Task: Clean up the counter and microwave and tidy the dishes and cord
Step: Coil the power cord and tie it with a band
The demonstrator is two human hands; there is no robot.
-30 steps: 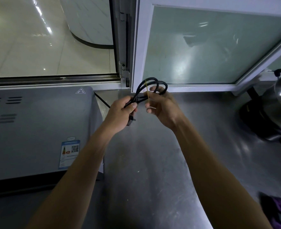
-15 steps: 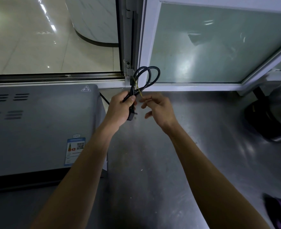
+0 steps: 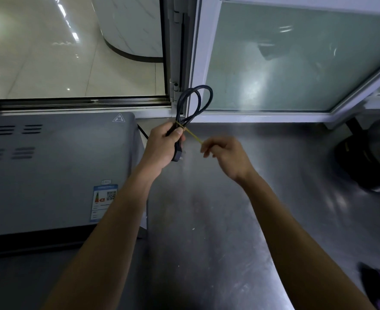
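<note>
A steel counter (image 3: 218, 220) is seen, with the grey microwave (image 3: 50, 171) standing on its left part. The folded black power cord (image 3: 194, 104) is gripped above the counter by the left hand (image 3: 162, 146). A yellow rubber band (image 3: 192, 134) is pinched and stretched by the right hand (image 3: 225, 155). The cord-tying step is judged to be in hand; next, another turn around the bundle is probably needed.

Views: only one, worn on the head.
Direction: turned forward and down over the steel counter (image 3: 218, 231) toward the frosted glass window (image 3: 285, 63).
Nearness: both forearms are seen close; the grey metal microwave (image 3: 50, 164) is cut off at left.
Overlap: none.
</note>
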